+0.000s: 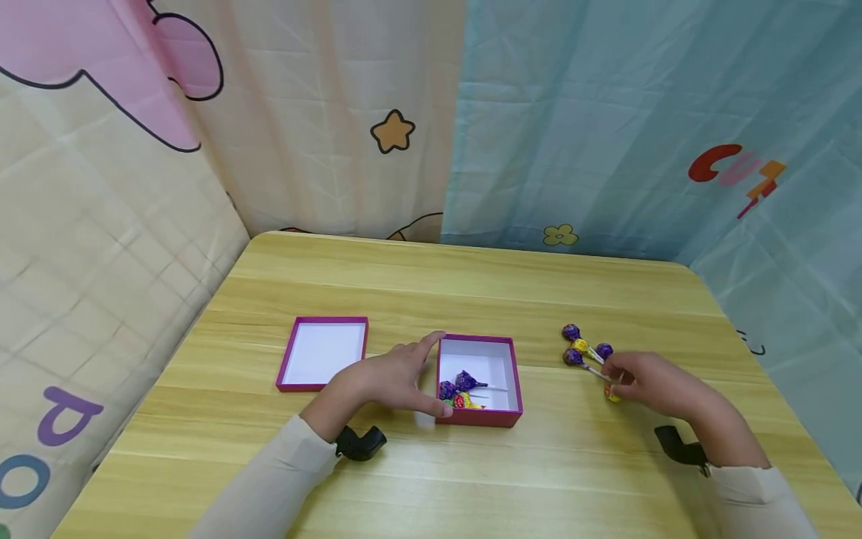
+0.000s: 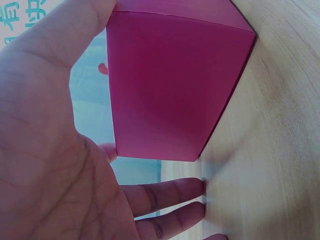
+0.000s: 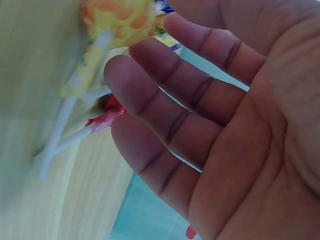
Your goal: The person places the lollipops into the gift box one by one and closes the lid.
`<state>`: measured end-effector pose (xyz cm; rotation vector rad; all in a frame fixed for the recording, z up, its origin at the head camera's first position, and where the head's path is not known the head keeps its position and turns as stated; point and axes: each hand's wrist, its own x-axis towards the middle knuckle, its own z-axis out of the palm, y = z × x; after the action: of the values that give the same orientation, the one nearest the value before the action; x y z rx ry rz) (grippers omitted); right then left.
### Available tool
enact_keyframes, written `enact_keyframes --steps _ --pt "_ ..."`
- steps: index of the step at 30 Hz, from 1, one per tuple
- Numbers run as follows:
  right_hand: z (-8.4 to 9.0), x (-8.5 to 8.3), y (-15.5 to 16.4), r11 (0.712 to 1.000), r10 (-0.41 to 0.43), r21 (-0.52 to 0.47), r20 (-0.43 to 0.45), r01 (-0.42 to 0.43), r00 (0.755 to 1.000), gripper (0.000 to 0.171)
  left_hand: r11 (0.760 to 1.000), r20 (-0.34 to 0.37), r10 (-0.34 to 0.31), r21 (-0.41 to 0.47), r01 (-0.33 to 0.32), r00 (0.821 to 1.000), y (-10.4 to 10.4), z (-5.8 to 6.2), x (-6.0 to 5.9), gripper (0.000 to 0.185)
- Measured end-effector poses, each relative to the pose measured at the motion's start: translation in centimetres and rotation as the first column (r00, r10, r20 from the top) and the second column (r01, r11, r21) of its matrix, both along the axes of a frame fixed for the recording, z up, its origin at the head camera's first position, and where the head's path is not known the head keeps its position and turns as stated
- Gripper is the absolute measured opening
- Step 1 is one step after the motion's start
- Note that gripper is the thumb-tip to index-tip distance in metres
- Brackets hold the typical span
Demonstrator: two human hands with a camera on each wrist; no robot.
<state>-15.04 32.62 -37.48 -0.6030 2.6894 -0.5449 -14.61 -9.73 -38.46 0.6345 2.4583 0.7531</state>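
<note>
My left hand (image 1: 393, 378) holds the left side of a magenta box (image 1: 481, 420), thumb at its front corner and index finger at the back corner. In the left wrist view the box wall (image 2: 175, 90) stands beside the palm, with other fingers extended beside it. Inside the box lie several wrapped lollipops (image 1: 466, 380), purple, yellow-red and partly hidden green. My right hand (image 1: 649, 382) is low over loose lollipops (image 1: 572, 357), its thumb and index finger apart near a yellow-red lollipop (image 1: 612, 394). The right wrist view shows loosely bent fingers beside a yellow-orange lollipop (image 3: 117, 20).
A white-lined magenta lid (image 1: 325, 353) lies inner side up to the left of the box. All stand on a wooden table (image 1: 404, 486). Printed curtains (image 1: 572, 112) hang behind the table and at its sides. Each wrist wears a black mount (image 1: 360, 443).
</note>
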Motion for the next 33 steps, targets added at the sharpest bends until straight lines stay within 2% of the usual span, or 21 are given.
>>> enact_keyframes --steps 13,33 --pt "-0.9 0.5 0.6 1.0 0.029 0.004 -0.018 -0.029 0.999 0.015 1.0 -0.003 0.006 -0.001 -0.006 1.0 -0.1 0.0 0.0 0.12" --pt "0.2 -0.2 -1.7 0.996 0.086 -0.02 -0.042 -0.087 0.995 0.012 1.0 -0.009 0.0 0.006 0.0 1.0 0.0 0.1 0.1 0.121"
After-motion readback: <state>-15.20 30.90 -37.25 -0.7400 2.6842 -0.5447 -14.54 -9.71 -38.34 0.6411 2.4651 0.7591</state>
